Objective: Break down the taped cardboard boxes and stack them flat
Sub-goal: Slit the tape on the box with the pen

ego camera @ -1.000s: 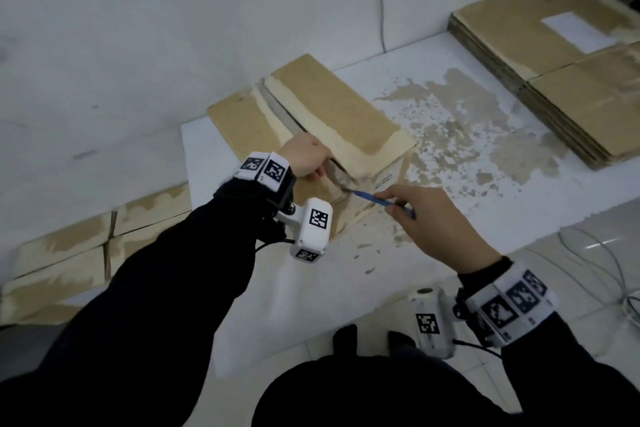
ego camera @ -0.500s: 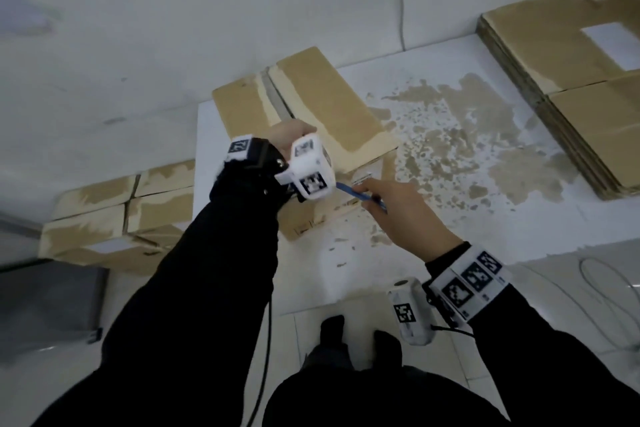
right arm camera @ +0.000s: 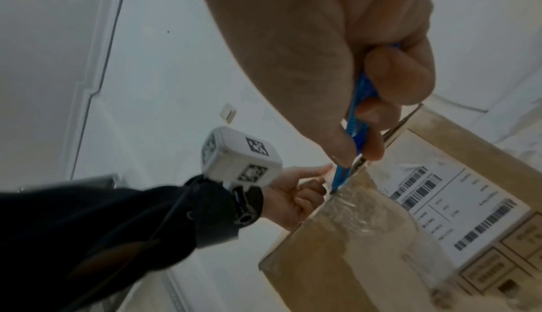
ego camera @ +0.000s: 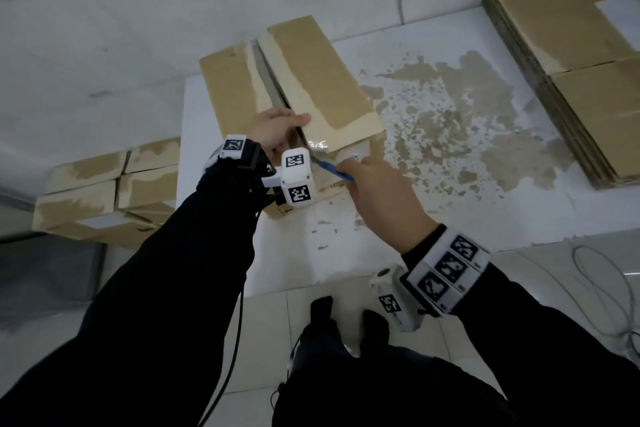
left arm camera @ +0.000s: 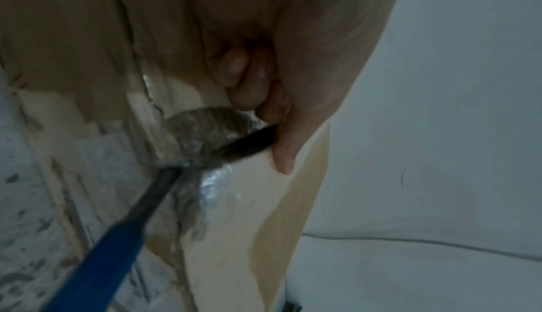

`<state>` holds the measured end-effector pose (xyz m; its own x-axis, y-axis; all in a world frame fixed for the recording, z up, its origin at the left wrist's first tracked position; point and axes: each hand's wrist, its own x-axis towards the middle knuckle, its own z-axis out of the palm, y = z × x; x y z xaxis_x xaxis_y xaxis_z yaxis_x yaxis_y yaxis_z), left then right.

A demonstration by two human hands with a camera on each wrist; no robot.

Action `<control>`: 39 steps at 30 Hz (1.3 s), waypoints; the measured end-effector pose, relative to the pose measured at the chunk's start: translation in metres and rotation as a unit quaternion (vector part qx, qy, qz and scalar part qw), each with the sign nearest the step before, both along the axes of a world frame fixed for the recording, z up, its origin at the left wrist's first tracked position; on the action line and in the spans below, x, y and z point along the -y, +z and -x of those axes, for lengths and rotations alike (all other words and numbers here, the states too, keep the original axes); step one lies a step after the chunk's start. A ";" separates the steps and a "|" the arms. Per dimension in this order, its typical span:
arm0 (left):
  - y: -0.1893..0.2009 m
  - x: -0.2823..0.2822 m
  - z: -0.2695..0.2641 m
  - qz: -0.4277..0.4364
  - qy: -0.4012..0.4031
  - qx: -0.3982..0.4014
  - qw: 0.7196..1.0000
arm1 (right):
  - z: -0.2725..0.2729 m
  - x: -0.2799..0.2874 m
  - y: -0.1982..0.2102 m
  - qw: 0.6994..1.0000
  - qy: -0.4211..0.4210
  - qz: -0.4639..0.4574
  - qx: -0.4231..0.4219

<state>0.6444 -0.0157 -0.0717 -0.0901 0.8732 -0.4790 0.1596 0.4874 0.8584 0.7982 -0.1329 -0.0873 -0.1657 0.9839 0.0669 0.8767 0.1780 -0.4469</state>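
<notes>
At far left, taped brown cardboard boxes [ego camera: 104, 191] sit stacked beside the white worktop [ego camera: 450, 218]. On the worktop's left end stands the brown cardboard box with split top flaps [ego camera: 311, 80]. The left hand [ego camera: 277, 132] rests on the box's near top edge, fingers curled at the flap seam; its grip holds the flap edge, thumb extended along the cardboard. The right hand [ego camera: 381, 191] closes its grip on a blue-handled utility knife [ego camera: 332, 170], whose blade meets crumpled clear tape [right arm camera: 349, 203] at the box's near corner, just beside a white barcode label [right arm camera: 457, 205]. At far right, a pile of flattened brown cardboard sheets [ego camera: 571, 62] lies on the worktop.
</notes>
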 end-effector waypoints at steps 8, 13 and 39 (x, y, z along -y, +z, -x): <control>-0.005 0.006 -0.001 -0.046 0.014 0.028 0.998 | 0.004 -0.001 -0.005 0.998 -0.032 -0.059 0.011; -0.003 0.002 0.005 -0.041 0.005 0.059 0.997 | 0.001 0.001 0.005 0.998 -0.042 -0.034 0.031; 0.014 -0.009 0.006 -0.171 -0.396 -0.448 0.783 | -0.027 -0.019 -0.011 0.866 -0.160 0.199 -0.431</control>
